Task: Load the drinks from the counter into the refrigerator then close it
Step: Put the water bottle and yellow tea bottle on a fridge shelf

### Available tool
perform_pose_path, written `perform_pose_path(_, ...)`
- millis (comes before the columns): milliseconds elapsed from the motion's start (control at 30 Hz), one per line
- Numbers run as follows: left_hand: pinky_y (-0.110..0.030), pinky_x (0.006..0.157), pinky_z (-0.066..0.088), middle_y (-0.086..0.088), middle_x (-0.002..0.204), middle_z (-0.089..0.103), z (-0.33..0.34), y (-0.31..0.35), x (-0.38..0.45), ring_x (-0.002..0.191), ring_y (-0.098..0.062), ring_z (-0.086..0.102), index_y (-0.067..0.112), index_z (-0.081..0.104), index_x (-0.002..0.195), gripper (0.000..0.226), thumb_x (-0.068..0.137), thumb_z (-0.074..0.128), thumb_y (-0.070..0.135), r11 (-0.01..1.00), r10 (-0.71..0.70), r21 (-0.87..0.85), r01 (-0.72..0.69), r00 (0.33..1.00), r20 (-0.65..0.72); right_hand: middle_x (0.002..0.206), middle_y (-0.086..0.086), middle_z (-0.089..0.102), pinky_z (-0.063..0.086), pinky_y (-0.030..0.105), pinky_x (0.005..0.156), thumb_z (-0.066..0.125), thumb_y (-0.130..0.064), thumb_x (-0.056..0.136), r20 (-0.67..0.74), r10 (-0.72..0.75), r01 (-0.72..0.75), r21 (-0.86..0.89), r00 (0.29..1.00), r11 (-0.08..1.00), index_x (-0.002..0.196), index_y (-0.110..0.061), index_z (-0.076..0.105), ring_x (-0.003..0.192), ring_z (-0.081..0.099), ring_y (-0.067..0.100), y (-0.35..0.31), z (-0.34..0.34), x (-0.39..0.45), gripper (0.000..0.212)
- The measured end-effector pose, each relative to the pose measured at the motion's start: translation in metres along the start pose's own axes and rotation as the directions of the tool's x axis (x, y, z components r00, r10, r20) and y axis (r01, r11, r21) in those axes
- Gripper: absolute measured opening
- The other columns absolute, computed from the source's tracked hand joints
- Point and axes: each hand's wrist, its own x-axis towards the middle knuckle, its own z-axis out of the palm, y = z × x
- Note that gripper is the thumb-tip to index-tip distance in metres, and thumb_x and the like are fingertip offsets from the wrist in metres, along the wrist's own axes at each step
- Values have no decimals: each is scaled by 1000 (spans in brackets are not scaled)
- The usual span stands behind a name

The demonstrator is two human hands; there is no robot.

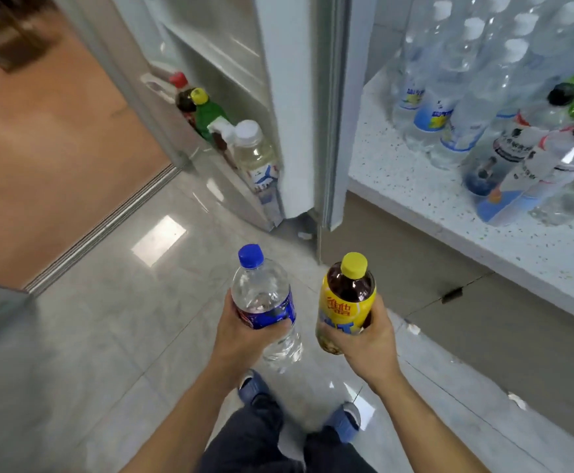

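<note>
Two bottles are held out over the grey tiled floor [114, 336], one in each hand, both roughly upright with their caps tipped slightly away from the person toward the refrigerator. The left hand [241, 332] wraps around the middle of a clear water bottle [265, 302] — fingers curled over its blue label, thumb side toward the camera — and the bottle's long axis leans a little to the left, blue cap uppermost. The right hand [370, 339] grips a tea bottle [345, 302] around its lower half, fingers curled round the yellow label; its long axis stands nearly vertical, with a yellow cap on top and dark brown liquid showing at the shoulder. The two bottles sit just beside each other without touching. Ahead, the open refrigerator door [217, 97] carries a lower shelf already holding several drinks (a red-capped dark bottle, a green bottle with a yellow cap, and a pale yellowish bottle with a white cap [254, 151] nearest the hinge). To the right, the speckled white counter [415, 199] bears a crowd of bottles [466, 107] — mostly clear with white caps, a couple with black caps, and one green one at the far edge. Below, blue slippers and dark trousers show between the forearms.
</note>
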Motion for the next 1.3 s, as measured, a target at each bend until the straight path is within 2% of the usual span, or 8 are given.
perform_pose_path(167,-31,79,58,6,113,70,-82,-9,5,101,-13,69,37,55,121,86,45,94,27,997,-7,-79,-3,991,-131,105,-15,69,53,14,71,90,1,63,167,-26,31,-24,986,999,125,-18,57,93,68,5,-13,79,-2,72)
perform_pose_path(300,-21,70,57,11,110,69,-158,-17,21,98,-8,69,45,56,113,83,42,95,29,993,-2,-117,-25,975,-223,97,-17,70,53,13,60,87,7,65,271,-31,39,-25,962,999,121,-19,56,81,67,-1,-25,158,0,68)
perform_pose_path(400,-20,70,56,12,110,70,-220,-21,36,98,-7,69,46,56,112,82,43,94,27,991,14,-125,-49,965,-263,92,-21,69,51,11,55,86,7,67,317,-47,62,-36,947,997,123,-16,55,73,65,-4,-36,224,3,68)
perform_pose_path(633,-17,69,56,19,108,68,-348,-19,70,97,-2,68,53,54,108,82,39,94,35,988,51,-116,-104,920,-389,106,-6,71,55,19,78,92,-7,63,391,-97,143,-89,915,986,122,-19,57,93,69,10,-67,367,20,69)
perform_pose_path(767,-22,72,57,16,111,68,-398,-10,96,101,-6,67,46,54,115,86,40,95,37,984,64,-124,-131,897,-436,106,-12,69,54,16,75,93,-13,63,427,-136,191,-90,894,977,121,-25,57,94,69,9,-84,425,44,69)
perform_pose_path(900,-15,68,56,25,108,65,-431,6,135,100,3,64,53,52,111,84,39,94,39,978,73,-139,-154,882,-465,105,-11,70,54,15,73,92,-23,62,439,-170,222,-70,882,973,116,-30,58,93,69,8,-104,474,78,65)
perform_pose_path(1033,-18,72,57,23,109,66,-458,31,189,100,1,65,45,52,116,86,40,93,38,977,92,-131,-169,884,-459,110,-7,70,56,20,78,91,-34,60,416,-201,231,-22,887,973,120,-29,56,98,69,14,-117,518,123,69)
perform_pose_path(1300,-19,71,57,18,110,68,-480,97,346,98,-1,67,42,54,120,90,40,94,32,978,131,-107,-179,927,-351,112,-16,68,55,15,78,94,-23,62,302,-204,210,12,931,978,122,-38,55,101,67,6,-144,584,247,73)
